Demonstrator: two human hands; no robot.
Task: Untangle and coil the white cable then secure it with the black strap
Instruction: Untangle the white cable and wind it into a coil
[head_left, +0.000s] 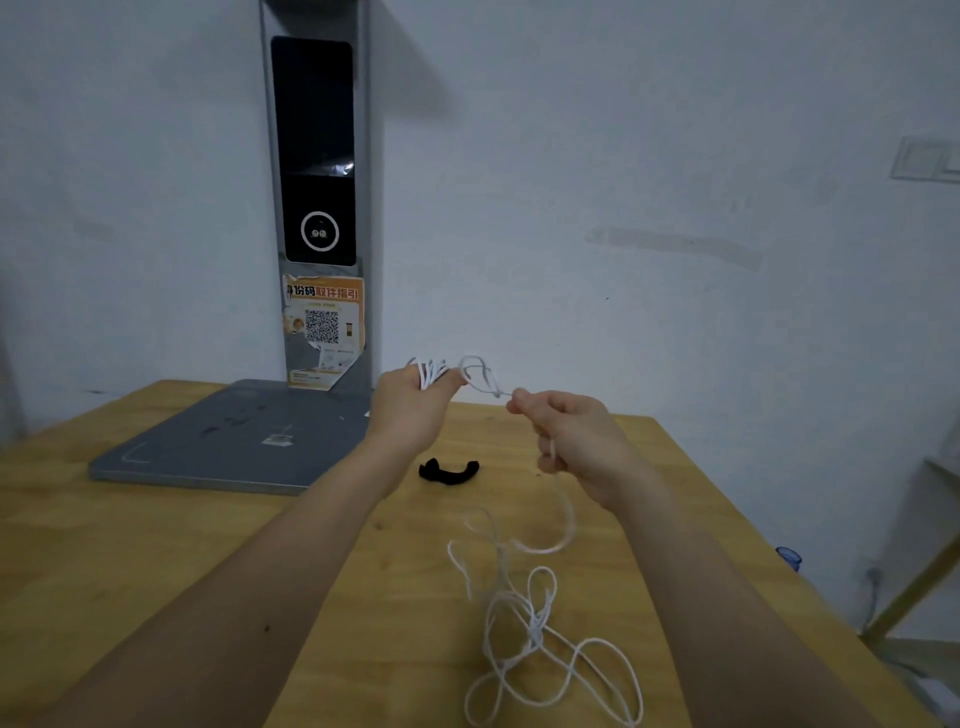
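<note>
My left hand is raised above the wooden table and grips several coiled turns of the white cable. A loop of cable runs from it to my right hand, which pinches the cable between thumb and fingers. From the right hand the cable drops to the table and lies there in loose tangled loops near the front. The black strap lies curved on the table between and below my two hands.
A grey flat base with an upright post stands at the back left of the table. The post carries a dark screen and an orange QR sticker. A white wall is behind. The table's right edge drops to the floor.
</note>
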